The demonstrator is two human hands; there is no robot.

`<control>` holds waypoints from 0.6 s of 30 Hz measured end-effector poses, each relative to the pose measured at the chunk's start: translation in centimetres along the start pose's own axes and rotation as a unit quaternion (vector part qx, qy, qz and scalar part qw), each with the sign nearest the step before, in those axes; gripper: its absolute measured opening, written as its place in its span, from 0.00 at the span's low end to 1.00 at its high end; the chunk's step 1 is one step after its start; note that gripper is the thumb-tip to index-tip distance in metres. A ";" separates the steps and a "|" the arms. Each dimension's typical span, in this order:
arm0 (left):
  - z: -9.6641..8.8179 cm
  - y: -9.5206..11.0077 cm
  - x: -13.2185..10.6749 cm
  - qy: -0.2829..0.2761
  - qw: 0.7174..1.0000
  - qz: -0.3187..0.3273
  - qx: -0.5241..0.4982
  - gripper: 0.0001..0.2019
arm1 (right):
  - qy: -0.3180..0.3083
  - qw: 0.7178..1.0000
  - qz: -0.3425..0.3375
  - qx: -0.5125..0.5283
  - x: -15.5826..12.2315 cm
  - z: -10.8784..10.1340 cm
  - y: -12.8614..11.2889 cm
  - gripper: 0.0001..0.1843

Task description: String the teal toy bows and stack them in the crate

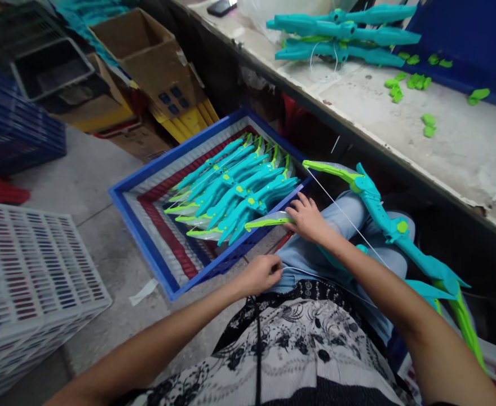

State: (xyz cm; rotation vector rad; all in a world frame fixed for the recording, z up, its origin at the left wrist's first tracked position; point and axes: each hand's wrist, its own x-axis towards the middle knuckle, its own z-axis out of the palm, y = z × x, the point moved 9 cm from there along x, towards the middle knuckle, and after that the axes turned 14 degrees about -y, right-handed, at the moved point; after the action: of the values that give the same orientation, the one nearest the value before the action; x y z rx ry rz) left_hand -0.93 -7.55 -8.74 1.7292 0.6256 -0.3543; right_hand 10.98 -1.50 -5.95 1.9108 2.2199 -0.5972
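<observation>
My right hand (pixel 308 219) is closed on the green tip of a teal toy bow (pixel 248 210) at the near edge of the blue crate (pixel 146 239). The crate holds several teal and green toy bows laid side by side. My left hand (pixel 261 274) rests on my thigh beside the crate's corner, fingers curled, with nothing visible in them. Another teal toy bow (pixel 383 220) with a white string lies across my lap, its green tips pointing left and lower right.
A workbench (pixel 463 146) on the right carries stacked teal bows (pixel 345 34) and small green parts (pixel 415 80). A white crate (pixel 32 282) sits lower left, dark blue crates (pixel 11 129) upper left, cardboard boxes (pixel 155 62) behind the blue crate. A phone (pixel 221 7) lies on the bench.
</observation>
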 end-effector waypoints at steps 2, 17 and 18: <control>-0.8 0.6 -0.6 0.017 0.951 0.068 -0.301 0.07 | 0.003 1.000 0.003 -0.007 -0.1 -0.1 0.0 0.21; 4.6 5.5 2.1 -0.148 0.811 0.062 -0.562 0.20 | -0.057 0.953 -0.052 0.293 0.7 0.7 3.2 0.26; 5.0 5.7 1.9 -0.166 0.811 0.063 -0.558 0.20 | -0.067 0.930 -0.066 0.354 0.6 1.0 3.4 0.27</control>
State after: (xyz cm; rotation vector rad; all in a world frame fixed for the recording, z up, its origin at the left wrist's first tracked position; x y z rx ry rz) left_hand 4.37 -12.83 -6.46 0.5361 0.3213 -0.1208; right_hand 14.06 -0.95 -7.74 1.8982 2.2295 -1.6857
